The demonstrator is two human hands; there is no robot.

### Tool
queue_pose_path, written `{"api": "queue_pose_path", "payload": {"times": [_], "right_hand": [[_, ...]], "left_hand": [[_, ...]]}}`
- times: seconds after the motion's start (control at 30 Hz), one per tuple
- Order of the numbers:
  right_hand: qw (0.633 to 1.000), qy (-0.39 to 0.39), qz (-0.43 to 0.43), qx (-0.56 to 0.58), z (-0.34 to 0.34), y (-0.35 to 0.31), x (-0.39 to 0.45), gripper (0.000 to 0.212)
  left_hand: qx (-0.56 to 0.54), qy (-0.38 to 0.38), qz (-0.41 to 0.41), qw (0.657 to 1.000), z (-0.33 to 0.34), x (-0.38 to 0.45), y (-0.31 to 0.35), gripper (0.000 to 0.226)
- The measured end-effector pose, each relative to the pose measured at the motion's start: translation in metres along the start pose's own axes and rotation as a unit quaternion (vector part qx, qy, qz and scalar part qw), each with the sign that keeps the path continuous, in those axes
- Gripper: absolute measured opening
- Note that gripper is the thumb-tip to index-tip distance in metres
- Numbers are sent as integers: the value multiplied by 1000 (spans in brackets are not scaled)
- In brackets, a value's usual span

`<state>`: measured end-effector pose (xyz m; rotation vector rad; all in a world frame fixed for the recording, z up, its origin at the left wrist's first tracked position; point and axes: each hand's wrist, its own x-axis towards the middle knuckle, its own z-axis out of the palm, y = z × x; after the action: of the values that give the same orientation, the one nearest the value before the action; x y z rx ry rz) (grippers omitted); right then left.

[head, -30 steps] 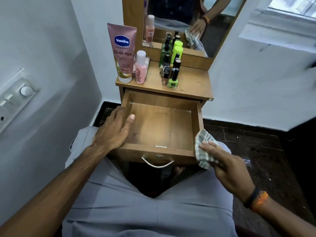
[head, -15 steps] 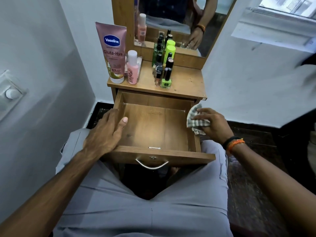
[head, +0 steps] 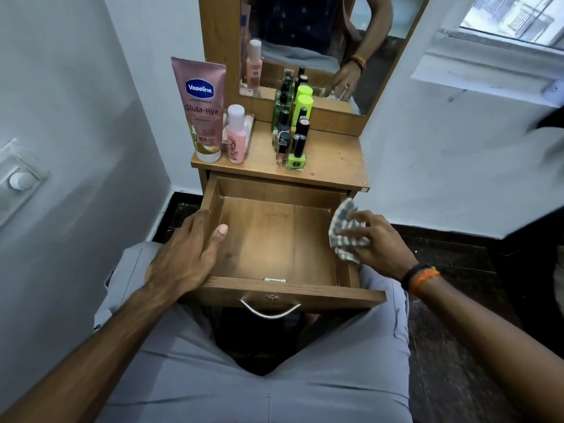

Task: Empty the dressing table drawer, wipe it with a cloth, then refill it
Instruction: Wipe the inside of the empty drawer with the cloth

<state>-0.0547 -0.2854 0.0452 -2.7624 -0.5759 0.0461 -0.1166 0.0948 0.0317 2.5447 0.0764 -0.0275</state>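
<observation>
The wooden drawer (head: 274,236) of the dressing table is pulled out over my lap and holds nothing. My left hand (head: 186,257) rests on its left wall, thumb inside. My right hand (head: 378,242) holds a grey-and-white striped cloth (head: 346,232) on top of the drawer's right wall. On the tabletop (head: 329,160) stand a pink Vaseline tube (head: 201,108), a small pink bottle (head: 235,134) and several nail polish bottles (head: 293,141), among them a green one (head: 295,158).
A mirror (head: 320,41) rises behind the tabletop and reflects my hand. A white wall with a switch panel (head: 18,178) is close on the left. White wall and a window ledge (head: 488,71) lie to the right, dark floor (head: 457,270) below.
My right hand has carried the cloth from the drawer's front right corner back along the right wall and now a little forward again. My left hand has stayed on the left wall.
</observation>
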Motion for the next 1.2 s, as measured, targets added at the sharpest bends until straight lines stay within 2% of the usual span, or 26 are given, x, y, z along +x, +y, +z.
{"api": "queue_pose_path", "payload": {"times": [0.23, 0.4, 0.5, 0.6, 0.7, 0.83, 1.0, 1.2], "right_hand": [[995, -8, 52, -82, 8, -21, 49, 41], [989, -85, 53, -112, -9, -47, -1, 55], [985, -113, 34, -126, -17, -56, -30, 44], [986, -99, 23, -130, -14, -49, -19, 42], [983, -88, 10, -162, 2, -30, 12, 50], [980, -82, 18, -181, 12, -13, 45, 61], [979, -71, 42, -187, 12, -23, 45, 57], [937, -88, -72, -331, -4, -46, 15, 49]], "left_hand": [[-2, 0, 4, 1000, -2, -1, 0, 84], [-1, -7, 2, 1000, -2, -1, -2, 76], [9, -3, 5, 1000, -1, -3, 2, 74], [19, 1, 9, 1000, -3, -4, 5, 85], [13, 0, 4, 1000, -2, -2, 3, 91], [9, 2, 3, 1000, -1, 0, 1, 89], [14, 2, 2, 1000, -2, -1, 1, 82], [14, 6, -6, 1000, -4, -4, 6, 68]]}}
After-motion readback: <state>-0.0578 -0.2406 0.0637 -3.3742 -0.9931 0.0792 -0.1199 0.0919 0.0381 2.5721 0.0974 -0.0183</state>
